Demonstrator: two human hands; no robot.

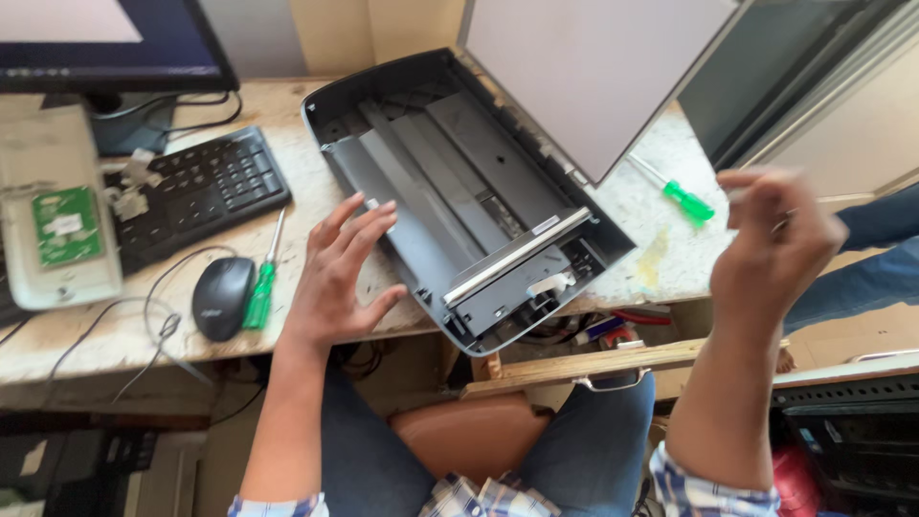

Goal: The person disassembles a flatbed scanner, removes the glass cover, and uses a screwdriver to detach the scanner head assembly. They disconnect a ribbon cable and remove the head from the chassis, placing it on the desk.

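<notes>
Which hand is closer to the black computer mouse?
The left hand. It rests on the open scanner's edge, just right of the black mouse. The right hand is raised far off, past the scanner's other side.

A black keyboard [206, 187] and black mouse [221, 297] sit to my left. One green-handled screwdriver [261, 282] lies touching the mouse; another [682, 196] lies far right.

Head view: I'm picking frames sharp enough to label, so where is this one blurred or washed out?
Head view: the right hand is smeared by motion blur, so what it holds can't be told; the left hand on the scanner is fairly sharp; the monitor corner is blown out to pale glare; the raised lid is bright and featureless; the area under the desk lies in shadow.
</notes>
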